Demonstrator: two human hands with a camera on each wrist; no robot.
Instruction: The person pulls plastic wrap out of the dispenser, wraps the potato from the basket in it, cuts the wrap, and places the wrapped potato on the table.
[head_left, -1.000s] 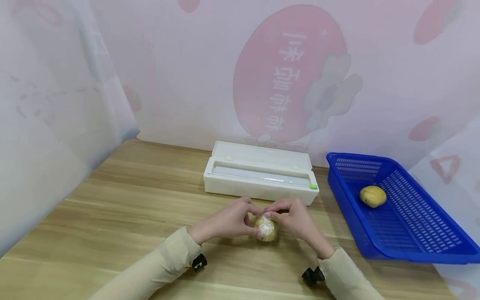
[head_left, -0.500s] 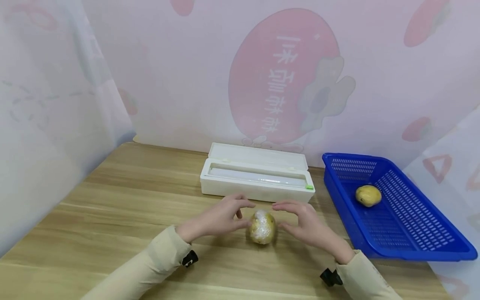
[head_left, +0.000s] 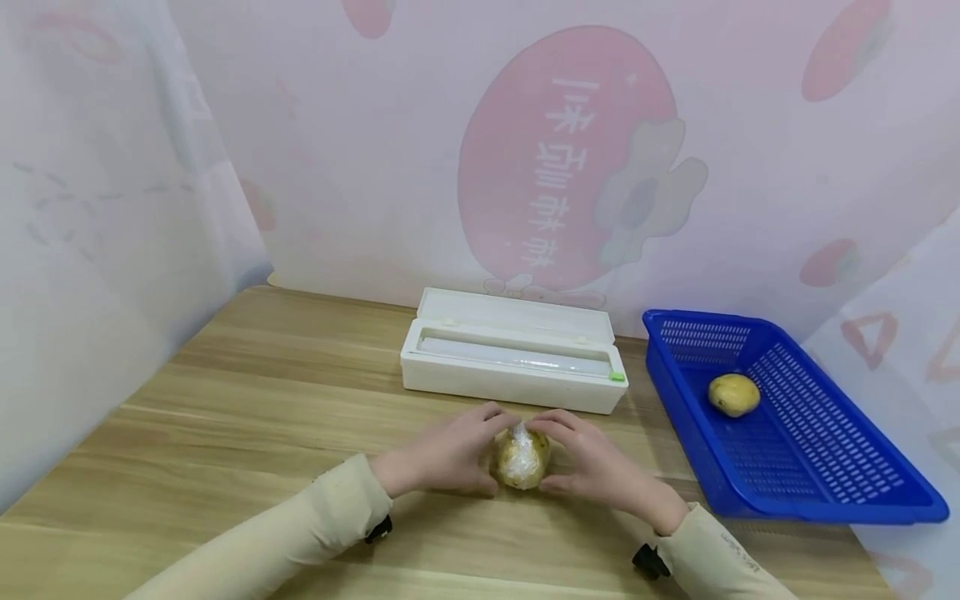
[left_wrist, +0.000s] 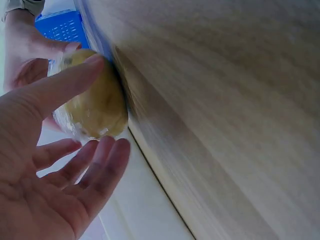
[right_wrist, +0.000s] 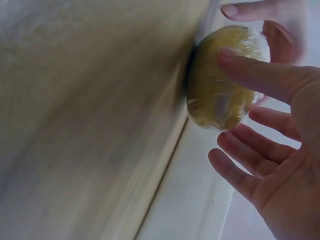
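On the wooden table stands a potato [head_left: 522, 467] in clear plastic wrap, its film glinting on top and down the near side. My left hand [head_left: 450, 450] curves round its left side, fingertips up at the top edge and thumb low. From the right, my right hand [head_left: 600, 467] cups it the same way, index finger at the top and thumb at the lower right side. In the left wrist view the left thumb [left_wrist: 75, 82] lies across the wrapped potato [left_wrist: 100, 107]. The right wrist view has the right thumb [right_wrist: 255, 72] over its other side.
Behind the hands is a long white cling film box [head_left: 480, 380], lid raised, with a film roll [head_left: 517, 354] inside and a green slider [head_left: 617, 377] at its right end. A blue basket [head_left: 697, 454] on the right holds another potato [head_left: 733, 395]. Printed curtain walls surround the table.
Both hands first pinched the wrap at the potato's top, then came apart from it. Now they have closed in around its sides again, and the film stands in a small peak.
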